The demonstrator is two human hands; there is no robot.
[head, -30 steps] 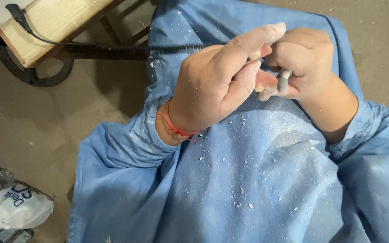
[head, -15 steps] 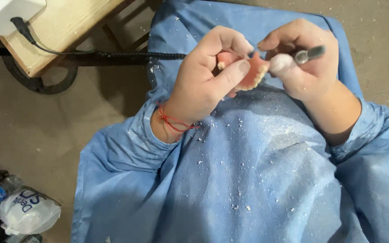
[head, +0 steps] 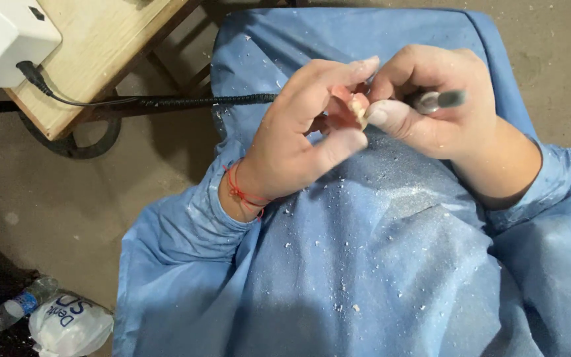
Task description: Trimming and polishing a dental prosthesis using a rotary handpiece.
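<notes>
My left hand grips a pink denture with pale teeth, held above my lap. Most of the denture is hidden by my fingers. My right hand is closed around a grey metal handpiece, its working end pressed against the denture and out of sight behind my thumb. A red string bracelet circles my left wrist. White dust and chips lie scattered over my blue gown.
A black coiled cable runs from the hands to a white box on a wooden bench at upper left. A plastic bottle and white bag lie on the concrete floor at lower left.
Both hands have turned the denture and shifted slightly; the handpiece now points out to the right, its tip at the denture's edge. The view has drifted a little.
</notes>
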